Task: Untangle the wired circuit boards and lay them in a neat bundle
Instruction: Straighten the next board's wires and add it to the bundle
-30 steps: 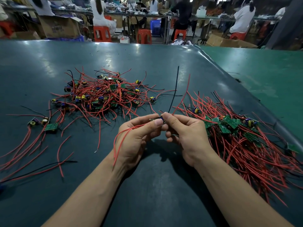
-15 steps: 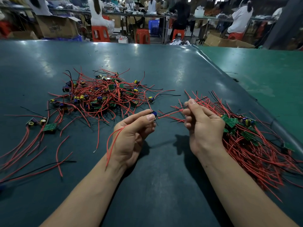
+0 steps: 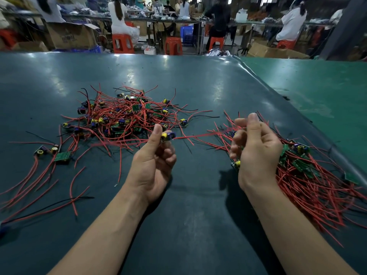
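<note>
One wired board (image 3: 168,135) is pinched at my left hand (image 3: 153,165), thumb over curled fingers, mid-frame. Its red leads (image 3: 198,135) run rightward, long axis roughly horizontal, to my right hand (image 3: 256,153), whose thumb and forefinger pinch the far ends up by the fingertips; motion blur there, so exact contact is hard to tell. Sorted bundle (image 3: 309,181) lies at right of frame, just beside and partly under the right hand, so that hand is nearer the drop spot. I judge the next move swings the board rightward onto it, leads parallel. Tangled heap (image 3: 123,118) sits upper left, well apart. Loose boards (image 3: 53,153) at far left on the dark mat (image 3: 198,215).
</note>
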Available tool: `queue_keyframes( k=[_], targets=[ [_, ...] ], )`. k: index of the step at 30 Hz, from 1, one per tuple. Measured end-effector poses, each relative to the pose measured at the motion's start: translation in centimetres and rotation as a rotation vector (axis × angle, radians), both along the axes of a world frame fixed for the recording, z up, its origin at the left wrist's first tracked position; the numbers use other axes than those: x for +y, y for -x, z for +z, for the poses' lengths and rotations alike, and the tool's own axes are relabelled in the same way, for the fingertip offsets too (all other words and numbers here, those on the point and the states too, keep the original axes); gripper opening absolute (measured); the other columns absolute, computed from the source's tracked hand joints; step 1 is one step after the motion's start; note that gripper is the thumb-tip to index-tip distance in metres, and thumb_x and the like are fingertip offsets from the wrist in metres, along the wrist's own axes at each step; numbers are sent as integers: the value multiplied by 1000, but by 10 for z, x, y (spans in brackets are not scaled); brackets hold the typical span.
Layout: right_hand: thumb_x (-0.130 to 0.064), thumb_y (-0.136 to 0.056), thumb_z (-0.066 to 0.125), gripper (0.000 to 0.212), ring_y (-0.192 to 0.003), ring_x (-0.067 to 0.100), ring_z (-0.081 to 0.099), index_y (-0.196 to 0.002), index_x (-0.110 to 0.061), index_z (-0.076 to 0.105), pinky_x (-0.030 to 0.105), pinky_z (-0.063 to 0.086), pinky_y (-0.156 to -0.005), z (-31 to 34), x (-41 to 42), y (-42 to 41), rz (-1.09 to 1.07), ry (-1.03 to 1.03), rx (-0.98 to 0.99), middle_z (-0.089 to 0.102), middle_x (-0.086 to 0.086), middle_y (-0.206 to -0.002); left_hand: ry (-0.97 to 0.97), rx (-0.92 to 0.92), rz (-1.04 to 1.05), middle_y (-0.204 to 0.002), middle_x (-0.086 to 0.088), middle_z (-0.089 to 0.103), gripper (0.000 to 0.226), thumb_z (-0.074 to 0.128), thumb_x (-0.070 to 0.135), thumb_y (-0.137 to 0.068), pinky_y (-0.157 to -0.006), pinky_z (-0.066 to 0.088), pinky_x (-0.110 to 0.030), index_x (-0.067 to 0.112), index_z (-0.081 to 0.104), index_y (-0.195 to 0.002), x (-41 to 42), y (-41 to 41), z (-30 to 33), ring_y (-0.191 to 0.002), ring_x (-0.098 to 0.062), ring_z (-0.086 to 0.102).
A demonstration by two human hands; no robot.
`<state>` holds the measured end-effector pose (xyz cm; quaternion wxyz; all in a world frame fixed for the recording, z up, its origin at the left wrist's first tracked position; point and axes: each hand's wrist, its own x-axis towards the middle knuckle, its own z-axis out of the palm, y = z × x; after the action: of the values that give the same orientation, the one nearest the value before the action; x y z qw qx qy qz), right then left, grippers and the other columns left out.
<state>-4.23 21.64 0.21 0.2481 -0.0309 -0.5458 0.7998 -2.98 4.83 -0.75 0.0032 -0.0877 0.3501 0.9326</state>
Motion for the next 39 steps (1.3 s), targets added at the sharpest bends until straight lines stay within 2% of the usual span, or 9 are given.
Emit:
queue_keyframes(
  k=[6, 9, 13, 17, 19, 21, 25, 31, 39],
  targets=[
    [-32, -100, 54, 35, -36, 9, 38, -75, -11, 69, 14, 27, -37, 2, 0, 0, 177, -15, -86, 52, -2, -51, 86, 80, -119, -64, 2, 55, 62, 88, 64, -24, -45, 41, -18, 21, 58, -56, 2, -4, -2, -49, -8, 48],
    [-38, -91, 62, 31, -37, 6, 37, -82, -11, 74, 12, 25, -37, 1, -5, -8, 431, -226, -230, 53, -2, -52, 181, 135, -232, -51, 2, 48, 67, 86, 70, -29, -35, 28, -14, 21, 48, -55, 3, -7, -3, -30, -4, 32],
    [-49, -72, 66, 41, -34, 4, 35, -90, -12, 73, 11, 22, -35, 0, -15, -21, 734, -272, -308, 54, -3, -52, 459, 176, -330, -41, 3, 36, 68, 78, 80, -33, -35, 17, -10, 17, 63, -54, 8, -13, -7, -26, -3, 23],
    [-32, -68, 73, 24, -36, 5, 35, -81, -12, 71, 13, 24, -35, -2, -18, -22, 683, -218, -275, 50, -4, -49, 524, 231, -301, -45, -5, 39, 66, 82, 74, -37, -36, 25, -10, 14, 61, -55, 12, -14, -11, -27, -10, 28],
    [-28, -68, 72, 20, -35, 4, 35, -77, -11, 68, 13, 24, -36, -4, -20, -22, 684, -180, -268, 50, -4, -47, 533, 258, -277, -55, -15, 49, 75, 84, 69, -44, -42, 27, -14, 5, 62, -77, 15, -14, -13, -38, -14, 38],
    [-27, -68, 72, 15, -36, 4, 36, -75, -14, 67, 13, 24, -36, -4, -22, -20, 658, -119, -250, 51, -4, -49, 497, 235, -275, -55, -7, 53, 63, 84, 55, -59, -37, 27, -11, 6, 56, -87, 15, -14, -13, -34, -12, 37],
    [-16, -83, 71, 4, -35, 6, 33, -80, -17, 69, 12, 22, -36, -4, -16, -13, 546, -41, -233, 51, -2, -52, 499, 231, -364, -50, -1, 33, 20, 71, 27, -77, -35, 18, -15, 9, 63, -79, 14, -13, -12, -35, -7, 26],
    [-13, -89, 67, 8, -35, 7, 30, -90, -7, 72, 14, 24, -38, -7, -15, -11, 475, -187, -171, 44, -4, -46, 417, 244, -352, -42, 1, 35, 25, 62, 10, -74, -38, 17, -13, 6, 39, -66, 16, -12, -12, -30, -8, 24],
    [-5, -92, 62, 16, -39, 3, 32, -84, -16, 71, 14, 28, -41, -12, -11, -3, 190, -369, -94, 42, -6, -50, 479, 296, -420, -44, -1, 35, 27, 72, 21, -62, -39, 24, -14, 17, 48, -52, 15, -14, -15, -33, -10, 30]
  ],
)
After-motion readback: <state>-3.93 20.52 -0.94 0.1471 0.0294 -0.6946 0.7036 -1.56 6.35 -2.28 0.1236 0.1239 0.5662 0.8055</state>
